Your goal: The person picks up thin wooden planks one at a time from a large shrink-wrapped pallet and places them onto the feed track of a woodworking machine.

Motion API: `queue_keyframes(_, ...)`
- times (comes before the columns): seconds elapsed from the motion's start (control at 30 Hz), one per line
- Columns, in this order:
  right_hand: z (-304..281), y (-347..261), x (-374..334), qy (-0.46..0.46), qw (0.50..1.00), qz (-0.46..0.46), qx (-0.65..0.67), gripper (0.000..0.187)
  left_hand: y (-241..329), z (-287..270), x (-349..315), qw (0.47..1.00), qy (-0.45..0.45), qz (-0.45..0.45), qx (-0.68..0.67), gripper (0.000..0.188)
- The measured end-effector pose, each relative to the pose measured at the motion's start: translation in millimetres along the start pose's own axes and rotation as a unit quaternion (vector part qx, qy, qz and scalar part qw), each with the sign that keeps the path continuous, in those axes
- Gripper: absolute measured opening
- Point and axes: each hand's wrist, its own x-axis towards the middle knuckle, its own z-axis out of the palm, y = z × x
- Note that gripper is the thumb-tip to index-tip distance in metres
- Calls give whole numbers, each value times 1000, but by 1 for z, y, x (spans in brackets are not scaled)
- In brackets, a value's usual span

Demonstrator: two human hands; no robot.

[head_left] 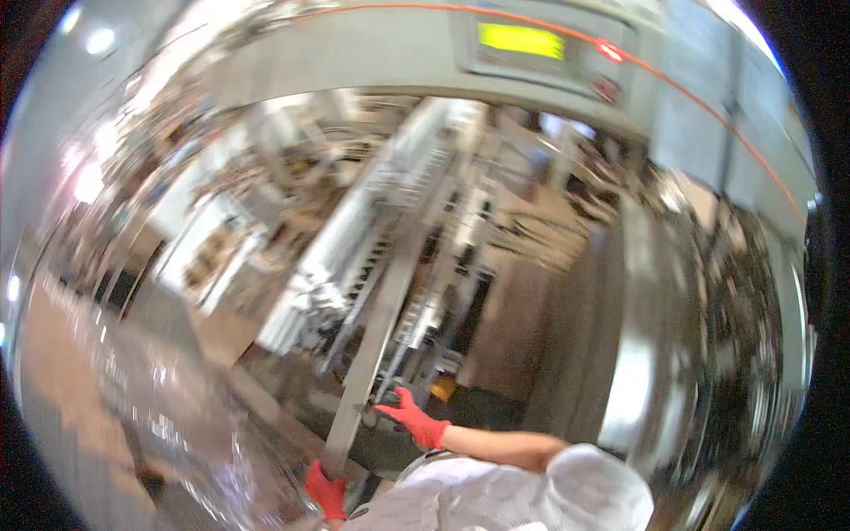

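Note:
A long, flat grey-brown strip (pixel 376 345) runs away from me, slanting up toward the middle of the machine. At its near end my left hand (pixel 326 492), in a red glove, is closed round the strip, though motion blur softens the fingers. My right hand (pixel 416 419), also in a red glove, reaches in from the right beside the strip. Its thumb and fingers are spread, with nothing visible between them. Just beyond the right hand lie metal rails and dark fittings of the machine (pixel 421 310).
A grey overhead beam (pixel 354 53) carries a lit yellow-green display (pixel 521 41) and a red light (pixel 610 50). Plastic-wrapped goods (pixel 177 398) stand at the left. Brown panels (pixel 513 327) and a shiny metal surface (pixel 630 380) lie to the right. The surroundings are blurred.

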Motion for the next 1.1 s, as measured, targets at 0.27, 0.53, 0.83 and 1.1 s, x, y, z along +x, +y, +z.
queue_keyframes(0.27,-10,-40,-22,348,921,-27,174,93,118,6,33,975,-141,152,-75,73)
queue_keyframes(0.53,-229,-56,5,590,797,-117,49,99,305,93,59,887,-383,239,-97,74)
queue_keyframes(0.83,-348,-27,-19,681,711,29,-172,108,363,128,51,778,-447,417,-146,79)
queue_keyframes(1.1,-429,132,-62,617,524,170,-562,52,254,101,74,863,-415,222,-183,74)
